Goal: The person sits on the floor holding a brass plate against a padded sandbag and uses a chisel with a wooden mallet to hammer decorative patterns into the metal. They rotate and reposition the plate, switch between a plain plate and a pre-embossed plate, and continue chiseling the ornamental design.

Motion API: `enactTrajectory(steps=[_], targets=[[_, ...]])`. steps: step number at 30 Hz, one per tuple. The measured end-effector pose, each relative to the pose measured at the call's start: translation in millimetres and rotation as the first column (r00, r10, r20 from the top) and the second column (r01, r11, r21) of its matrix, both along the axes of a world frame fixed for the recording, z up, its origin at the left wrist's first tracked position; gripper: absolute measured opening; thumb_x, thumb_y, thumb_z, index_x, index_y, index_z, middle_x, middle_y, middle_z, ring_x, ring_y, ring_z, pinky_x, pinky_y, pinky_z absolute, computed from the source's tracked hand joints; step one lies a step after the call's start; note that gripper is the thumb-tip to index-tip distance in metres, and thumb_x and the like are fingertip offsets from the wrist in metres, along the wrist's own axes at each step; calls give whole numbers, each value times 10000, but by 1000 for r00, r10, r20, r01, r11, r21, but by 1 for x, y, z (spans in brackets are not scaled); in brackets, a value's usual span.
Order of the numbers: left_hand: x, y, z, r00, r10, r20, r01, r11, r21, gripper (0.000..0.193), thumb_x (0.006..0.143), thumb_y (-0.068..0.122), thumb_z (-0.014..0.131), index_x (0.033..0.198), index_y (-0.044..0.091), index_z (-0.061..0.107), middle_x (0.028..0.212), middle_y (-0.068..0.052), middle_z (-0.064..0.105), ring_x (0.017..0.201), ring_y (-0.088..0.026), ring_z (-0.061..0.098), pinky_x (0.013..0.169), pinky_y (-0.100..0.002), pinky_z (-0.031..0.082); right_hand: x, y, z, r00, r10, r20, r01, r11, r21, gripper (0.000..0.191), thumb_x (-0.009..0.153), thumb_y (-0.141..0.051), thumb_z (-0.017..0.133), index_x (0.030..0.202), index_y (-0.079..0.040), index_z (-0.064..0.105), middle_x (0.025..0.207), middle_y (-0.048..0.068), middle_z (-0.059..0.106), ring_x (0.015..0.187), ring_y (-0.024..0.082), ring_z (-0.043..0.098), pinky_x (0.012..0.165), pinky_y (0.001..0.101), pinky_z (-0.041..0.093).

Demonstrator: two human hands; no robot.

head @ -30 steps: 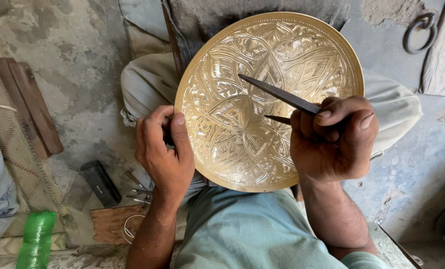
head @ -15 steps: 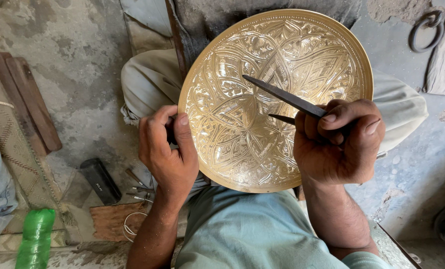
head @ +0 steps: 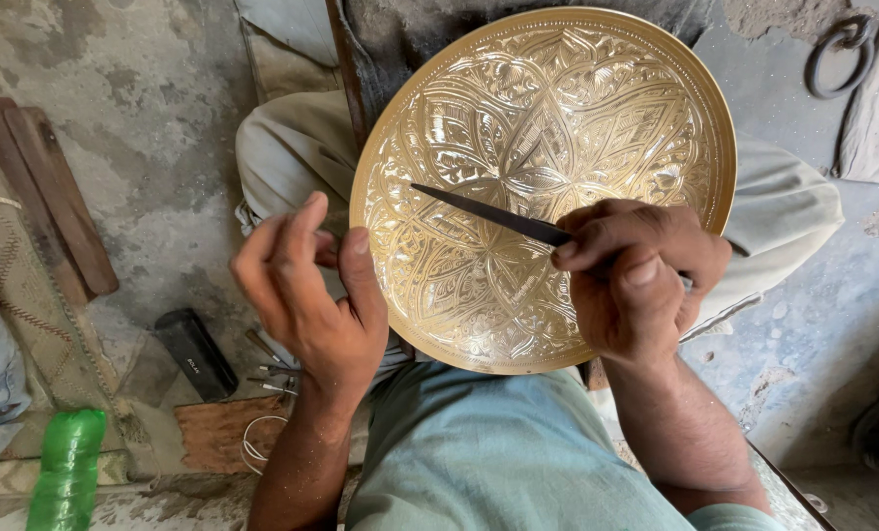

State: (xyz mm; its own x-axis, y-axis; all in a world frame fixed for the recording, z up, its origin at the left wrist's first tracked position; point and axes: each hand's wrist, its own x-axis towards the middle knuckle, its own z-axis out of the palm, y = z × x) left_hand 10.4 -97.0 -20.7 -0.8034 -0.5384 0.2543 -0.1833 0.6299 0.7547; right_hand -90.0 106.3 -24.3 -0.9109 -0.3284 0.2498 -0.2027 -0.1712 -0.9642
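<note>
A large round brass plate (head: 557,118), engraved all over with a star and leaf pattern, leans on my lap and fills the middle of the view. My right hand (head: 636,285) is shut on a slim dark metal engraving tool (head: 488,214). The tool's tip points left over the plate's centre-left. My left hand (head: 306,295) is at the plate's left rim with its thumb against the edge. Its fingers are raised and spread, off the plate.
On the floor to the left lie a black rectangular block (head: 195,352), several small metal tools (head: 267,369), a wooden board (head: 225,433), two wooden strips (head: 51,197) and a green plastic bottle (head: 65,467). A metal ring (head: 843,54) is at the upper right.
My left hand has let go of the plate's rim and its fingers have lifted and spread. My right hand has swung the tool so it lies flatter across the plate.
</note>
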Motion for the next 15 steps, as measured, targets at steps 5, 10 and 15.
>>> enactTrajectory(steps=[5,10,15], targets=[[-15,-8,15,959,-281,32,270,875,-402,329,1019,148,780,1325,80,682,1283,-109,623,1242,-288,512,1101,-376,470,-14,-13,7,999,7,-45,-1,990,138,413,1047,-321,698,882,52,636,752,165,661,606,198,683,572,282,559],[-29,-19,10,931,-357,75,348,808,-475,247,1035,150,772,1277,176,728,1186,38,646,1173,-191,539,1068,-406,367,-15,-25,20,997,67,-49,-55,978,204,413,1131,-311,642,890,22,678,772,117,698,633,155,710,599,241,580],[-27,-25,-1,932,-359,54,346,835,-427,183,1054,128,778,1210,210,731,1076,100,626,1086,-145,520,1019,-373,350,-14,-32,29,996,90,-28,-79,958,276,378,1113,-250,622,876,31,713,738,108,716,600,123,683,592,234,564]])
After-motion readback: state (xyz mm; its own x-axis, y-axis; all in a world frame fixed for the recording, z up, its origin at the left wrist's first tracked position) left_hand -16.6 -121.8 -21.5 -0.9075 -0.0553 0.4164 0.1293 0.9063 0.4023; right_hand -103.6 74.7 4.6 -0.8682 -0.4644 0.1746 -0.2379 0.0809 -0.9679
